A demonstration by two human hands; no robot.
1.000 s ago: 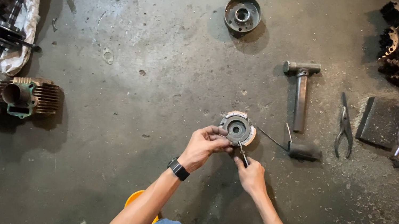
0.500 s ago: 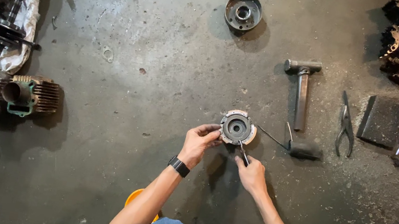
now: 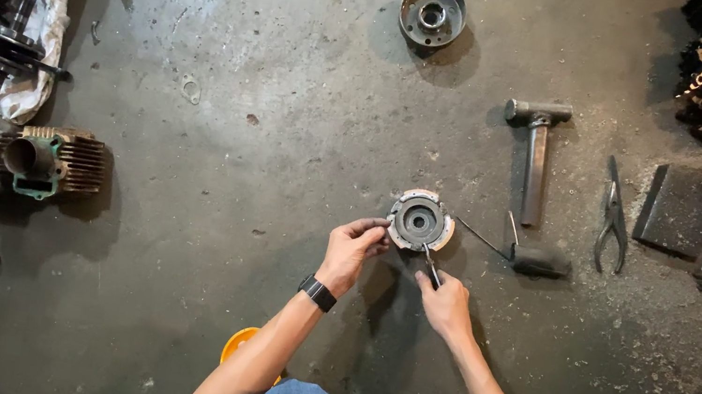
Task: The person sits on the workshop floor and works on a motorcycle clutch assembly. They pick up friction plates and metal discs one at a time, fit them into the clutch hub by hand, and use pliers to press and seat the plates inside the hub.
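One round grey metal hub with an orange-rimmed plate beneath it [image 3: 419, 221] lies flat on the grey concrete floor [image 3: 249, 237], directly ahead of both hands. The left hand [image 3: 352, 249] is closed on the hub's left edge, fingertips [image 3: 379, 233] touching the rim. The right hand [image 3: 445, 303] is closed around one thin dark hand tool [image 3: 430, 265], whose tip rests at the hub's lower right edge. The hub therefore sits between the two grips, just above them.

Just right of the hub lies one dark-handled pick with a thin wire shaft [image 3: 520, 252]. Farther right: one grey metal hammer [image 3: 534, 152], one pair of pliers [image 3: 614, 217] and one dark rectangular block [image 3: 676, 211]. One round metal drum [image 3: 433, 15] lies well above the hub. At far left lie two finned engine cylinders [image 3: 6, 156].
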